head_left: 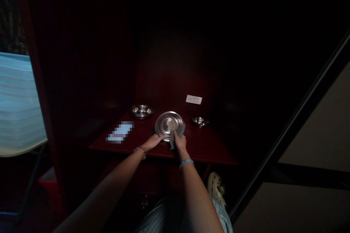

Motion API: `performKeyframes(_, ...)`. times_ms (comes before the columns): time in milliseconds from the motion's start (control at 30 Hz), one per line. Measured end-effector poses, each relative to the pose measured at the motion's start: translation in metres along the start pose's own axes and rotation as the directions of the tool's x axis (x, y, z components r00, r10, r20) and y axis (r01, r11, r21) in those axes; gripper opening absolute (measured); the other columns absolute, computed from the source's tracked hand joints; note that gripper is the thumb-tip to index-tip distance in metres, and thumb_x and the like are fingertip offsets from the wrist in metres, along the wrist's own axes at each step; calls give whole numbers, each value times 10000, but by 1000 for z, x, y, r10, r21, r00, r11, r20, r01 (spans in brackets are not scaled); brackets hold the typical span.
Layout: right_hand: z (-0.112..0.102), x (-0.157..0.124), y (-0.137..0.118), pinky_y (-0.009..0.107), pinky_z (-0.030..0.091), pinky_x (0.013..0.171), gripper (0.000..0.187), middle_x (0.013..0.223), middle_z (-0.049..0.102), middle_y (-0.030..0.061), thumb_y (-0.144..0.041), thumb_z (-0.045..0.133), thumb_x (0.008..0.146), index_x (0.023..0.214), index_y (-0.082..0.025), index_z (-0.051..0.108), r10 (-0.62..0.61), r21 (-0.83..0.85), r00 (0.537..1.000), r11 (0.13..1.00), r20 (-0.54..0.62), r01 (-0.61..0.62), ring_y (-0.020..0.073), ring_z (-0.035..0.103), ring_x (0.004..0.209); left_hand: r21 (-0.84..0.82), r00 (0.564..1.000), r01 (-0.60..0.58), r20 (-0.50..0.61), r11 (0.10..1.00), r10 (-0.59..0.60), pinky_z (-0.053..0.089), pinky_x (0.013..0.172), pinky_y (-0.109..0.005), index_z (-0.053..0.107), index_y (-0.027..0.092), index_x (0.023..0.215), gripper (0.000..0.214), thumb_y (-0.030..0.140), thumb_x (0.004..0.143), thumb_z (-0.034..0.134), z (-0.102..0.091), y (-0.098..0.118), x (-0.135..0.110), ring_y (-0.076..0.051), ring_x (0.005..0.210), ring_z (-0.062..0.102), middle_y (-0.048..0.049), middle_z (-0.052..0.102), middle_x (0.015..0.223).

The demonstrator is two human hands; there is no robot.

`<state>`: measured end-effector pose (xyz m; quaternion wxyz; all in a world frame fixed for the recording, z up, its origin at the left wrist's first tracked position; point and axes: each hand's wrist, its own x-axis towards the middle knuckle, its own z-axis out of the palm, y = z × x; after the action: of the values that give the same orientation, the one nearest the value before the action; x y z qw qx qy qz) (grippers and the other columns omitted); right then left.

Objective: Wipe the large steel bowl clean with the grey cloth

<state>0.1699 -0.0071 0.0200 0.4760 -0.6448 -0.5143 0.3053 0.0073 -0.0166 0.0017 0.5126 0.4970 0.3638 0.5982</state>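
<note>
Round steel dish (166, 121) held tilted above the tabletop (206, 147), near the middle of the front edge, a ringed, shiny face toward the wearer; inside or underside, cannot tell. Left hand (153, 142): thumb over the lower left rim, fingers closed on it. Right hand (181, 142): gripping a gray cloth (180, 130), thumb pressing it against the dish's lower right rim; one end hangs down toward the front edge.

Wide steel bowl (141, 112) upright at the back left corner, bright reflections on its inner wall. Small steel bowl (200, 122) toward the back edge, right of the dish, mouth up; interior too dim to read. Pixelated pale item (120, 132) flat near the left edge. Red bin (50, 185) below, left of the tabletop; contents unclear.
</note>
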Motion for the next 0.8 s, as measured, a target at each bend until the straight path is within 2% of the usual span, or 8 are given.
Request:
performKeyframes(100, -5, -1, -5, 314, 492, 852, 428, 1066, 696, 173, -416, 558, 820, 1059, -91, 700, -1, -75, 1000, 997, 24, 3, 278, 654, 1029, 225, 997, 5, 77, 974, -23, 276, 1107, -371, 716, 169, 894, 296, 325, 642, 704, -1, 2, 2, -291, 1201, 530, -90, 723, 1054)
performKeyframes(300, -21, 3, -7, 277, 504, 814, 418, 1056, 703, 161, -424, 543, 840, 1061, -108, 704, -21, -254, 1000, 967, 23, 26, 264, 662, 1015, 348, 984, 26, 158, 937, -86, 290, 1103, -369, 656, 114, 1071, 429, 303, 690, 604, -2, 10, 1, -274, 1242, 494, -104, 670, 1180)
performKeyframes(500, -36, 9, 0, 276, 505, 798, 417, 1042, 708, 155, -433, 558, 829, 1061, -120, 705, -35, -303, 996, 951, 79, 57, 261, 668, 996, 401, 988, 44, 120, 915, -100, 335, 1069, -369, 607, 135, 1149, 503, 238, 660, 555, 3, 25, -8, -266, 1212, 513, -76, 646, 1225)
performKeyframes(700, -36, 9, 3, 249, 500, 779, 390, 1031, 711, 157, -400, 572, 828, 1041, -105, 710, -41, -331, 993, 940, 114, 77, 252, 673, 985, 440, 996, 56, 43, 896, -84, 424, 975, -356, 634, 124, 1031, 423, 242, 647, 501, 0, 26, -8, -265, 1100, 569, -73, 686, 1103)
performKeyframes(800, -35, 7, 2, 238, 497, 769, 384, 1022, 713, 156, -387, 569, 827, 1041, -101, 711, -41, -344, 992, 936, 121, 81, 247, 673, 986, 425, 998, 25, 37, 905, -45, 437, 949, -348, 638, 121, 1004, 394, 270, 672, 487, -1, 25, -7, -263, 1070, 579, -76, 689, 1069)
